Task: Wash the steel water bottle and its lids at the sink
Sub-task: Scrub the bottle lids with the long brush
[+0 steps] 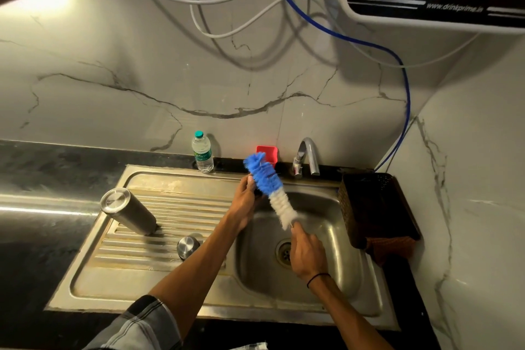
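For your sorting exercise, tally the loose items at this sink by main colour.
Steel: 2, the water bottle and the lid
Blue and white: 1, the bottle brush
Clear: 1, the plastic bottle
Red: 1, the holder
Total: 5

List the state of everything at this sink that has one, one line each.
Steel bottle: upside down on the drainboard, tilted, untouched.
Steel lid: resting on the drainboard, untouched.
Bottle brush: held over the basin.
Right hand: grips the brush handle.
Left hand: touches the blue bristles.
Tap: no water visible.
Plastic bottle: upright, capped.
Sink basin: no standing water visible.
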